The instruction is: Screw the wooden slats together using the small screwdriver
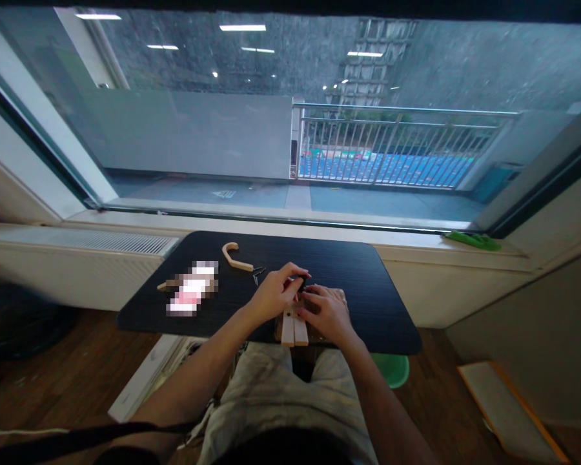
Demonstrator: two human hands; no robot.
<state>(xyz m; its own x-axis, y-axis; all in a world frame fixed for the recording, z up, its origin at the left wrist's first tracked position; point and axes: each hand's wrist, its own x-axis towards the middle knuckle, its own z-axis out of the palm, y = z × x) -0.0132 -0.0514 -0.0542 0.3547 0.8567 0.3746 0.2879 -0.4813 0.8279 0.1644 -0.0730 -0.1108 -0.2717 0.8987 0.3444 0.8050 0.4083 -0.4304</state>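
Wooden strips (pixel 287 330) point lengthwise toward the person's lap (pixel 295 394).

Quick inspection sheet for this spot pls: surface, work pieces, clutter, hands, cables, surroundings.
Surface: black rounded-corner tabletop.
Work pieces: two pale wooden strips side by side at the near edge; small dark part at the fingertips, kind unclear.
Clutter: curved wooden hook; small dark screw-like pieces beside it; pixelated item, unreadable.
Hands: left hand at the dark part, right hand over the strips; grip unclear.
Cables: pale cord-like line on the floor, lower left.
Surroundings: window ahead, radiator left, green cloth on the sill, green basin below the tabletop.
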